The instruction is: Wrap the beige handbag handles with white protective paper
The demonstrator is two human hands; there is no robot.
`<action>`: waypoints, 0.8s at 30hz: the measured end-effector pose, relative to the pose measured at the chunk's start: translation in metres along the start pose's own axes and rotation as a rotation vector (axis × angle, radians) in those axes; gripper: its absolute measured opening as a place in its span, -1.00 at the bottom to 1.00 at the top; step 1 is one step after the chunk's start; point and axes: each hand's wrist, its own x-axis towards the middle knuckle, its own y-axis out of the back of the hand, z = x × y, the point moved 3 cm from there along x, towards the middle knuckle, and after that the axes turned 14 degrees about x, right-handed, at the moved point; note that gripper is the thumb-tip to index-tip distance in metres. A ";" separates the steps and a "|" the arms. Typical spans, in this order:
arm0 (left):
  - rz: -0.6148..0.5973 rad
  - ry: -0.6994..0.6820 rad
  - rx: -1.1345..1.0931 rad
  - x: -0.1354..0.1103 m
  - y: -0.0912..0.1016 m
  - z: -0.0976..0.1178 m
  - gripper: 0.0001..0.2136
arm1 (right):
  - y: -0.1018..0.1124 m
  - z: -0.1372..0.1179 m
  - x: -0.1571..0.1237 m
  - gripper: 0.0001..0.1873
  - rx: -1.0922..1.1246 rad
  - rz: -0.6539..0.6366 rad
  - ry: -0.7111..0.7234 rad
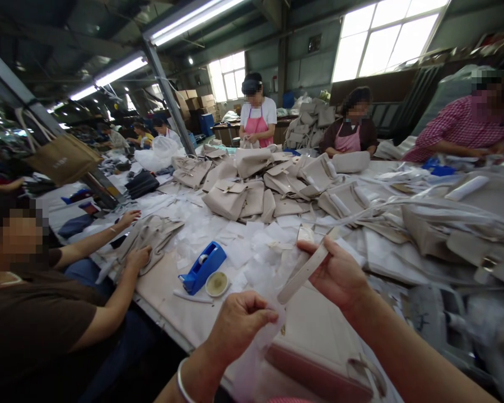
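Head view: I read my right hand (340,274) as closed around a beige strap (304,272), thumb on top and fingers curled beneath, gripping its upper end. The strap runs diagonally down and to the left from that grip. My left hand (239,324) sits below the strap's lower end, fingers pinched tight on a thin translucent sheet (252,358) that hangs down from the pinch. A silver bangle (180,383) circles the left wrist.

Taking the blue tape dispenser (202,267) as reference: the strap lies to its right, raised above the table (319,324). A small round tin (217,284) is just beside the dispenser, on its right. White paper pieces (252,235) lie scattered behind it. A heap of beige bags (252,190) sits further behind it, mid-table. To the dispenser's left, a co-worker's hands (136,257) rest on a folded beige bag (151,235). Three more people stand or sit at the far side, well apart from the dispenser.
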 end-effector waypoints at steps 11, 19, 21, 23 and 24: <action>0.042 -0.011 0.083 0.003 -0.002 0.006 -0.86 | 0.000 0.000 -0.003 -0.34 -0.026 -0.004 -0.006; 0.029 -0.015 0.132 0.004 0.000 0.004 -0.84 | 0.000 -0.006 -0.004 -0.35 -0.029 0.004 0.039; 0.034 -0.015 0.135 0.003 0.001 0.005 -0.84 | 0.000 -0.006 -0.004 -0.34 -0.029 0.005 0.027; 0.038 -0.005 0.126 0.003 0.001 0.006 -0.84 | 0.000 -0.006 -0.004 -0.34 -0.039 0.005 0.016; 0.039 0.000 0.119 0.004 0.001 0.006 -0.84 | 0.000 -0.005 -0.005 -0.34 -0.043 0.004 0.014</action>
